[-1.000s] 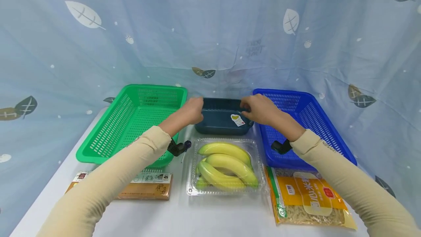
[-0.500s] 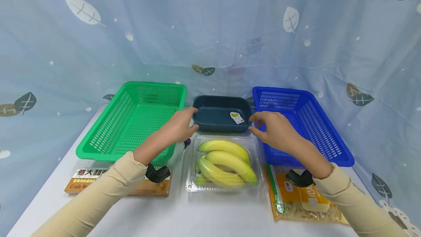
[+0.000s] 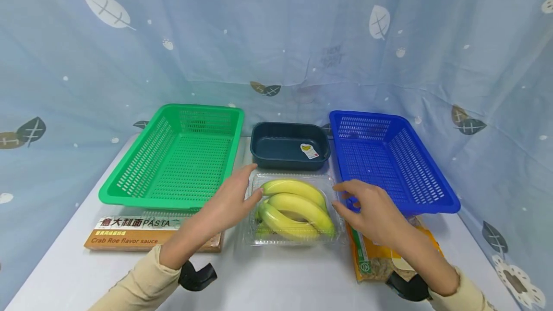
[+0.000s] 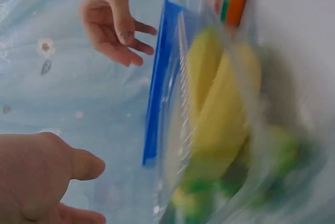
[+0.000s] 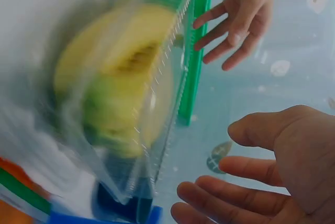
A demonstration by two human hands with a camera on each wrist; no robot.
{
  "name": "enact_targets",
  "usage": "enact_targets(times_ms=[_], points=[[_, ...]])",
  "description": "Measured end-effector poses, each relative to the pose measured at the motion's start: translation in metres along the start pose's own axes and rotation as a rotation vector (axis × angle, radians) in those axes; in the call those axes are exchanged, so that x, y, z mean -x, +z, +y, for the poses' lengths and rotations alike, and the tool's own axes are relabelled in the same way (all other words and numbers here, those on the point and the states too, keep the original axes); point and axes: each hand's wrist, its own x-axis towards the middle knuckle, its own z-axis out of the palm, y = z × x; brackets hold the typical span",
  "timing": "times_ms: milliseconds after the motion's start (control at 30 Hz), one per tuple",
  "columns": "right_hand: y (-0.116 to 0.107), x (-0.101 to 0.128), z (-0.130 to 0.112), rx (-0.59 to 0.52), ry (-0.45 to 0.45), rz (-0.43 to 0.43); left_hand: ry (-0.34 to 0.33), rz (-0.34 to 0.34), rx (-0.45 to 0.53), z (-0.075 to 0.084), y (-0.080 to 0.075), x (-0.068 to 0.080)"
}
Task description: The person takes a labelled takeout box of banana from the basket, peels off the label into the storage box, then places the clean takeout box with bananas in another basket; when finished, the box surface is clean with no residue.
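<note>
White table point(image 3: 276, 277), banana box point(image 3: 294, 210) between hands, left hand point(image 3: 229, 203) and right hand point(image 3: 371, 208) spread, empty

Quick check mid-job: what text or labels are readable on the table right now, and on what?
"PASTA", after Chinese characters too small to read: pasta box.
"Crab Roe flavor sauce": same box, lower line.
Sticker in the dark tray: banana picture, print too small.
Yellow bag: print mostly hidden, unreadable.
</note>
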Motion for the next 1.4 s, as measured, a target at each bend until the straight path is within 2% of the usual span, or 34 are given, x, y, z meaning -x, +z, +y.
enact_targets(times_ms=[100, 233, 333, 567, 700, 800, 900, 1067, 1267, 1400], points=[[0.005, 0.014, -0.001, 0.022, 0.041, 0.005, -0.018, -0.008, 0.043, 0.000, 0.012, 0.006], [0.011, 0.028, -0.001, 0.054, 0.114, -0.004, -0.054, -0.010, 0.082, -0.003, 0.027, 0.006], [0.016, 0.035, 0.000, 0.026, 0.199, -0.033, -0.088, -0.012, 0.107, -0.008, 0.035, 0.004], [0.034, 0.039, 0.003, -0.228, 0.453, -0.165, -0.152, -0.018, 0.193, -0.021, 0.045, -0.004], [0.044, 0.037, 0.004, -0.353, 0.531, -0.149, -0.185, -0.028, 0.265, -0.026, 0.052, -0.010], [0.050, 0.037, 0.007, -0.446, 0.562, -0.107, -0.197, -0.023, 0.300, -0.032, 0.059, -0.014], [0.056, 0.037, 0.008, -0.575, 0.596, -0.103, -0.204, -0.007, 0.331, -0.036, 0.064, -0.016], [0.061, 0.040, 0.007, -0.757, 0.638, -0.079, -0.205, 0.014, 0.356, -0.037, 0.066, -0.014], [0.060, 0.046, 0.000, -0.817, 0.617, -0.007, -0.208, 0.023, 0.363, -0.036, 0.064, -0.009], [0.054, 0.050, -0.007, -0.780, 0.583, 0.022, -0.198, 0.034, 0.389, -0.032, 0.061, -0.002]])
